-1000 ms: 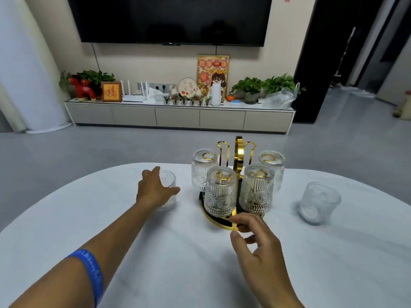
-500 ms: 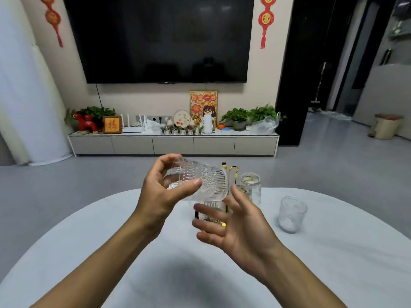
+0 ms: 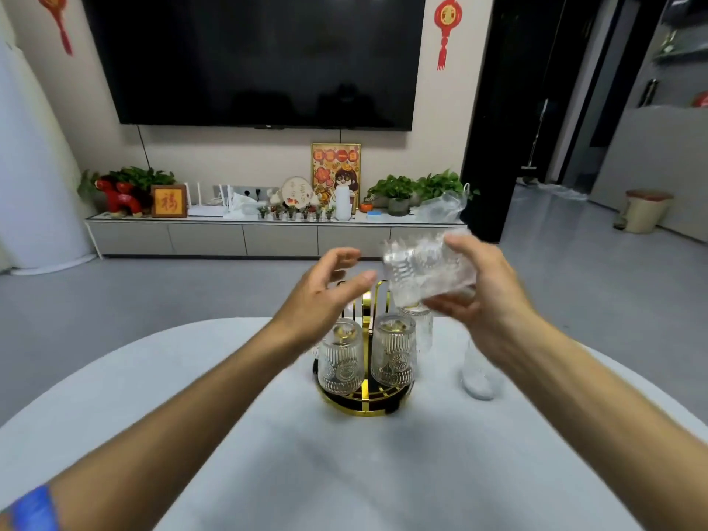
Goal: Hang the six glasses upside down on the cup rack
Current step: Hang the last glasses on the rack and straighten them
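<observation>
A gold cup rack (image 3: 364, 400) with a round dark base stands mid-table. Two patterned glasses hang upside down at its front, one on the left (image 3: 341, 356) and one on the right (image 3: 394, 352); a third (image 3: 421, 327) shows behind on the right. My right hand (image 3: 486, 300) is shut on a clear ribbed glass (image 3: 425, 268), blurred and tilted on its side, above the rack's right. My left hand (image 3: 325, 297) hovers open just left of it, over the rack's prongs. Another glass (image 3: 477, 373) stands on the table right of the rack, partly behind my right forearm.
The white oval table (image 3: 268, 454) curves away at the far edge. Beyond it lie grey floor, a low TV cabinet (image 3: 245, 235) with plants and ornaments, and a wall-mounted television. A bin (image 3: 647, 210) stands at the far right.
The glass has passed from my left hand to my right hand and moved rightwards. My left hand has let go and opened. The camera has tilted so that more of the rack shows.
</observation>
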